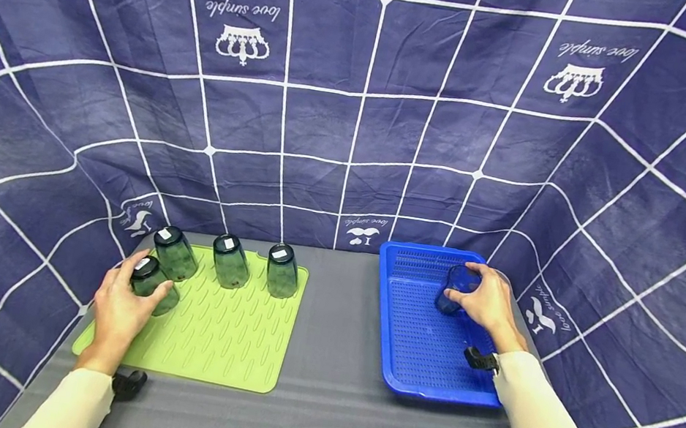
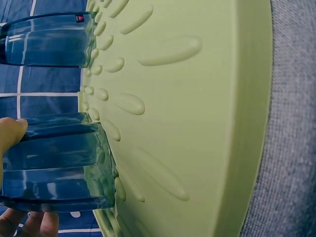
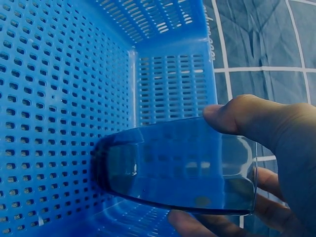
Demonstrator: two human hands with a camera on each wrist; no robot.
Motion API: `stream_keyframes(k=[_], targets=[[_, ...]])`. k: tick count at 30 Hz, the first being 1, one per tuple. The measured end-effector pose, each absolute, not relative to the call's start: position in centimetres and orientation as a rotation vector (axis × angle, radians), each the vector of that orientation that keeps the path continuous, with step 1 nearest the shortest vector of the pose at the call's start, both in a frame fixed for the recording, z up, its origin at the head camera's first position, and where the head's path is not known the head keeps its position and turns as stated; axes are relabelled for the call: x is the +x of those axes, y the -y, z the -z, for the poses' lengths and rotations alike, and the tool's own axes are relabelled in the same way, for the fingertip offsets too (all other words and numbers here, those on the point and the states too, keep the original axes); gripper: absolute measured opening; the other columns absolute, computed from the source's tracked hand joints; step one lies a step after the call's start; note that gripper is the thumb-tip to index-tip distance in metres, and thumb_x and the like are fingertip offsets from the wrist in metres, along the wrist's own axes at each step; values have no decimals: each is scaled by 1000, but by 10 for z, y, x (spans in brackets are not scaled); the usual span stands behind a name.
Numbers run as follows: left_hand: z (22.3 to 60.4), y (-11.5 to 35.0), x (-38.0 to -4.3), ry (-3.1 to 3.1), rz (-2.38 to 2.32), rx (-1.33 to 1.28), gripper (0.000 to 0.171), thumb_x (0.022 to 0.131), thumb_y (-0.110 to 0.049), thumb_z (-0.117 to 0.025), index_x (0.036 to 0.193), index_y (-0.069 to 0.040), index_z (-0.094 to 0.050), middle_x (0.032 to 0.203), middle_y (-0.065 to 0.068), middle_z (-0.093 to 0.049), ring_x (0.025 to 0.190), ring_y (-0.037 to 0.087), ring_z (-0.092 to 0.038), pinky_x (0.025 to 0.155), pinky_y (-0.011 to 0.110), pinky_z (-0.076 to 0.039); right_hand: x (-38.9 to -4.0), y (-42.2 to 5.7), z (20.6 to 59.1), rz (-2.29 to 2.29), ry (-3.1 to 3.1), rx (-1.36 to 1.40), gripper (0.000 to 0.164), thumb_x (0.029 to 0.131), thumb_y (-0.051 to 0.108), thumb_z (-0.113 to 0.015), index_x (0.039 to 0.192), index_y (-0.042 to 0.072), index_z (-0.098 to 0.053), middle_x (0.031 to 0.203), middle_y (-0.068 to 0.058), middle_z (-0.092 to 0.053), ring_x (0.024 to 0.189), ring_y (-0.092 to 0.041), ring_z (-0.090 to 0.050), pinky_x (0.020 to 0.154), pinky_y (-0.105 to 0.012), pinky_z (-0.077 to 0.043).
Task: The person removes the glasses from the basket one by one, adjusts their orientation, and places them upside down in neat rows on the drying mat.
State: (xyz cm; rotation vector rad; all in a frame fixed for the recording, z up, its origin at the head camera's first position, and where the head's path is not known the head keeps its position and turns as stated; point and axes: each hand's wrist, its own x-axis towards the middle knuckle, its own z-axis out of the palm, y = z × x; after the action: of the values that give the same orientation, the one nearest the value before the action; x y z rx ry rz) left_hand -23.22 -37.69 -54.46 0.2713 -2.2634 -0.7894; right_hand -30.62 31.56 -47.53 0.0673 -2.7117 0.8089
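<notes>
At the left end of a lime-green ribbed mat (image 1: 218,354), my left hand (image 1: 118,306) grips an upside-down tinted glass (image 1: 166,300), thumb on one side and fingers on the other. Its rim is close to the mat in the left wrist view. Three more upturned glasses stand along the mat's back edge: a left one (image 1: 179,260), a middle one (image 1: 231,268) and a right one (image 1: 282,279). Inside a blue plastic basket (image 1: 384,357), my right hand (image 1: 488,301) holds another glass (image 3: 173,168) near its rim, mouth up, base at the perforated floor.
A grey cloth (image 1: 337,317) covers the table between mat and basket. Dark blue curtains (image 1: 323,122) with white grid lines enclose the back and both sides. The basket's raised walls surround the right-hand glass.
</notes>
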Motion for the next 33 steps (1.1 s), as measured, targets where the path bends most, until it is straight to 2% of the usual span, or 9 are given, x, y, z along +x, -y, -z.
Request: stream_keyframes(k=[9, 16, 24, 33], targets=[[544, 377, -233, 2276, 789, 274, 83, 83, -20, -102, 159, -19, -69, 137, 40, -70, 129, 68, -66, 102, 83, -51, -301, -317, 476, -789, 2714, 71, 83, 84, 30, -102, 151, -5, -69, 151, -38, -71, 145, -61, -64, 127, -71, -47], [543, 377, -232, 2295, 798, 293, 83, 83, -21, -102, 159, -18, -68, 138, 41, -69, 128, 70, -65, 102, 84, -51, -296, -317, 474, -787, 2711, 81, 82, 84, 29, -102, 150, -5, -69, 147, -38, -73, 138, -61, -68, 121, -72, -50], [543, 377, -231, 2306, 802, 301, 83, 84, -21, -101, 160, -19, -67, 138, 40, -69, 128, 70, -65, 101, 83, -51, -290, -315, 469, -795, 2702, 86, 82, 84, 31, -103, 151, -5, -70, 150, -38, -72, 142, -61, -66, 124, -71, -49], [542, 377, -231, 2337, 811, 333, 84, 86, -23, -101, 162, -21, -66, 141, 39, -68, 129, 72, -64, 102, 83, -51, -283, -309, 461, -802, 2672, 95, 83, 83, 31, -104, 151, -2, -71, 149, -35, -73, 138, -57, -69, 119, -70, -53]])
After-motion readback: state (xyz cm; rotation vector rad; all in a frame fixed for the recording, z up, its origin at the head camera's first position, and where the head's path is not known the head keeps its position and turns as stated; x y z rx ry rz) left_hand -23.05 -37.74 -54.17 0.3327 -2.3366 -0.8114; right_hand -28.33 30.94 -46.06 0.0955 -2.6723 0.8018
